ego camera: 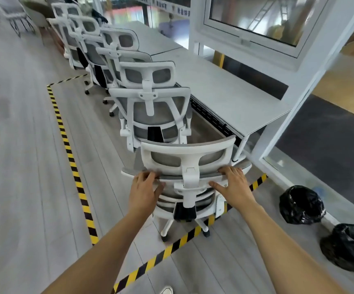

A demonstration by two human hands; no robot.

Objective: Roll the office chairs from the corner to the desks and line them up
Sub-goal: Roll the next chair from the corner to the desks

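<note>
White-framed and grey-meshed, the nearest office chair [187, 166] stands at the desk's [224, 96] near end, left hand [145, 187] and right hand [233, 183] curled gripping its backrest top; judging so, next comes squaring it behind the row [116, 60]

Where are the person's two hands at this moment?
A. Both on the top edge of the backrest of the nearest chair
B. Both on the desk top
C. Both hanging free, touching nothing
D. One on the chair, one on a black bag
A: the left hand and the right hand grip the backrest top of the nearest chair, one on each side of its headrest post.
</note>
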